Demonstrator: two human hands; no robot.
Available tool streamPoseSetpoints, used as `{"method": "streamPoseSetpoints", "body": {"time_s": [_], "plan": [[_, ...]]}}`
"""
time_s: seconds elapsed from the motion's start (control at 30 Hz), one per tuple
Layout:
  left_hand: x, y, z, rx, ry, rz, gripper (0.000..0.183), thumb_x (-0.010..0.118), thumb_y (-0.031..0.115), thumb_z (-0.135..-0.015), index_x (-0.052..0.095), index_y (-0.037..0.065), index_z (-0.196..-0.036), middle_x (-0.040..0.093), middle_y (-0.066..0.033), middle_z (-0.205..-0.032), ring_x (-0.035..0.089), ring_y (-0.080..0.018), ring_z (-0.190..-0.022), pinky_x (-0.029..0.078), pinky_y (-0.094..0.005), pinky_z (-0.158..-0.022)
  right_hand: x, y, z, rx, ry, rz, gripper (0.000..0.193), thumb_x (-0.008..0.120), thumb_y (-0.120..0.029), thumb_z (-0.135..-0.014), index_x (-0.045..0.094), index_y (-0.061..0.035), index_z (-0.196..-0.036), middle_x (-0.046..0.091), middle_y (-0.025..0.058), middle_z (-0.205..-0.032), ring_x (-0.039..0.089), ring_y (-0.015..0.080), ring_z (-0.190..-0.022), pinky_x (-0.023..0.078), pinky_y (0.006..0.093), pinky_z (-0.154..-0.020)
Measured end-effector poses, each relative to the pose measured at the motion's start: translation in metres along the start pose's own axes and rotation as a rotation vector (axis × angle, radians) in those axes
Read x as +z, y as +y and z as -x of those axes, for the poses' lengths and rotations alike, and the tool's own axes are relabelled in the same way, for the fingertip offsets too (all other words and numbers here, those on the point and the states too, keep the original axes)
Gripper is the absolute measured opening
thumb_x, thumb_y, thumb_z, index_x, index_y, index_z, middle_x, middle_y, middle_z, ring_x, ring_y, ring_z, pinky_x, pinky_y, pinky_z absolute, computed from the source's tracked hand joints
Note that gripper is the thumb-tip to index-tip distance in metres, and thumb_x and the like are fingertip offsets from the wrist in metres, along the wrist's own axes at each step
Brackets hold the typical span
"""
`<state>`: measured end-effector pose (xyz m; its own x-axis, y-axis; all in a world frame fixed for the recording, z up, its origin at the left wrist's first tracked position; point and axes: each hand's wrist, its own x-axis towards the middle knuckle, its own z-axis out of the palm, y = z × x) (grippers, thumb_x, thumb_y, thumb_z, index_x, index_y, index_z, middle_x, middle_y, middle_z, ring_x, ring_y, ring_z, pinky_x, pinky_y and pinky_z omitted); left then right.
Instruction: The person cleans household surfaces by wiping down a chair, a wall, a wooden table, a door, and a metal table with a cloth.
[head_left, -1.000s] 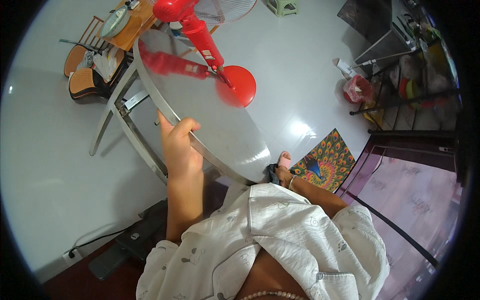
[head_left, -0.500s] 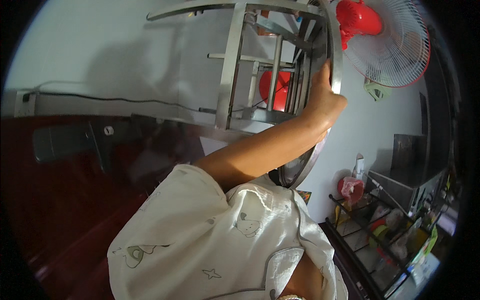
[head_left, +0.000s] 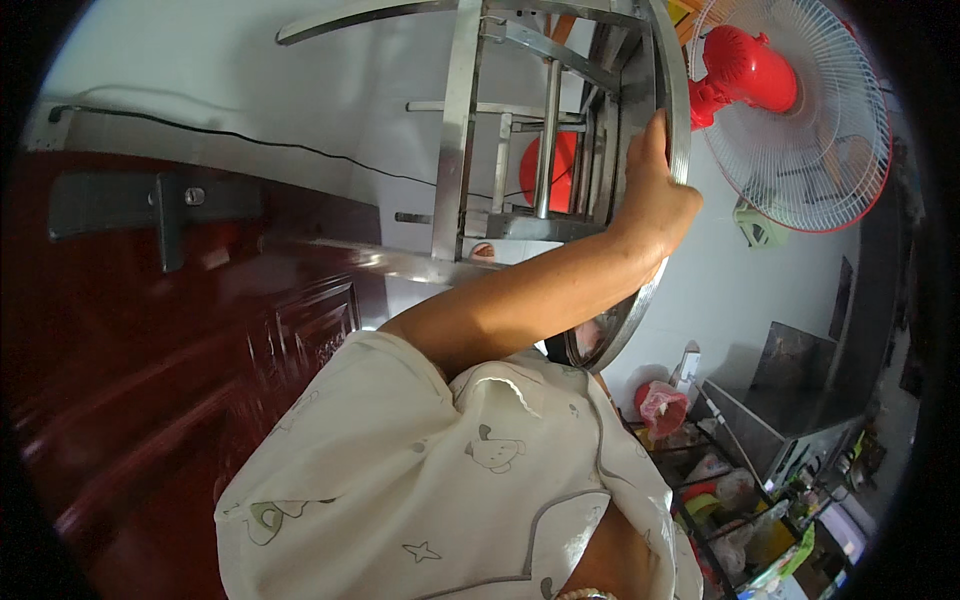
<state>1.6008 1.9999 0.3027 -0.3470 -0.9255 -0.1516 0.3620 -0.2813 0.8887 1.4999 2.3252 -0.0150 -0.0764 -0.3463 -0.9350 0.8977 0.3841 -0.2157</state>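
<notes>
A round-rimmed metal frame with several square and round steel legs (head_left: 457, 130), like a stool or small round table turned on its side, fills the upper middle. My left hand (head_left: 660, 190) grips its curved rim, the thumb lying up along the inner side and the fingers wrapped behind, mostly hidden. The left forearm crosses from a pale printed sleeve (head_left: 340, 440) in front of the lower legs. At the lower edge, part of my other arm (head_left: 610, 560) and a beaded bracelet (head_left: 585, 595) show, but the right hand is out of sight.
A red fan (head_left: 750, 70) with a wire guard stands beyond the rim. To the left is a dark red door (head_left: 150, 400) with a handle (head_left: 170, 220). A black cable (head_left: 250, 140) runs along the wall. A rack of bags (head_left: 735, 500) and a lined red bin (head_left: 660, 405) are lower right.
The view has shifted: the door and its handle show more fully, and the fan sits further right. My left hand keeps its grip on the metal rim.
</notes>
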Motion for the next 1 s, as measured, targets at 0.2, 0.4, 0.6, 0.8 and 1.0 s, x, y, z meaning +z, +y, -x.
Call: {"method": "streamPoseSetpoints", "body": {"time_s": [0.2,0.4,0.6,0.8,1.0], "plan": [[-0.009,0.006,0.002,-0.054,0.037,-0.052,0.087,0.047,-0.016,-0.067,0.029,0.013,-0.148,0.036,-0.0179,-0.130,0.036,-0.0370,-0.128,0.031,-0.0422,-0.109,-0.004,-0.048,0.011,-0.023,0.041,0.051,0.039,0.045,-0.034,-0.101,0.057,-0.0037,-0.122,0.064,0.0120,-0.116,0.061,0.0229,-0.103,0.051,0.0408,-0.087],[0.001,-0.002,-0.004,0.045,0.082,-0.027,0.088,0.046,-0.016,-0.067,0.029,0.013,-0.147,0.035,-0.0180,-0.130,0.036,-0.0371,-0.127,0.032,-0.0428,-0.108,-0.001,-0.086,0.006,-0.024,0.030,0.096,0.038,0.045,-0.034,-0.101,0.058,-0.0041,-0.120,0.064,0.0119,-0.114,0.062,0.0230,-0.101,0.052,0.0407,-0.085],[0.013,-0.007,0.006,0.153,0.114,0.066,0.088,0.045,-0.017,-0.066,0.029,0.012,-0.147,0.035,-0.0181,-0.130,0.036,-0.0373,-0.127,0.032,-0.0416,-0.107,-0.002,-0.108,-0.003,-0.017,-0.006,0.150,0.037,0.045,-0.034,-0.101,0.059,-0.0046,-0.119,0.065,0.0118,-0.112,0.062,0.0230,-0.099,0.052,0.0407,-0.084],[0.022,-0.016,0.011,0.228,0.248,-0.181,0.087,0.046,-0.013,-0.070,0.024,0.011,-0.151,0.043,-0.0090,-0.134,0.050,-0.0159,-0.105,0.044,-0.0249,-0.077,-0.003,-0.123,-0.014,0.008,-0.050,0.216,0.036,0.045,-0.034,-0.102,0.060,-0.0051,-0.117,0.066,0.0116,-0.110,0.063,0.0231,-0.096,0.053,0.0406,-0.083],[0.022,-0.012,0.021,0.129,0.172,-0.011,0.089,0.047,-0.012,-0.071,0.021,0.012,-0.152,0.040,-0.0087,-0.136,0.047,-0.0186,-0.110,0.045,-0.0284,-0.084,-0.001,-0.127,-0.026,0.047,-0.080,0.253,0.035,0.045,-0.034,-0.102,0.061,-0.0055,-0.115,0.067,0.0115,-0.107,0.064,0.0232,-0.094,0.053,0.0406,-0.081]]}}
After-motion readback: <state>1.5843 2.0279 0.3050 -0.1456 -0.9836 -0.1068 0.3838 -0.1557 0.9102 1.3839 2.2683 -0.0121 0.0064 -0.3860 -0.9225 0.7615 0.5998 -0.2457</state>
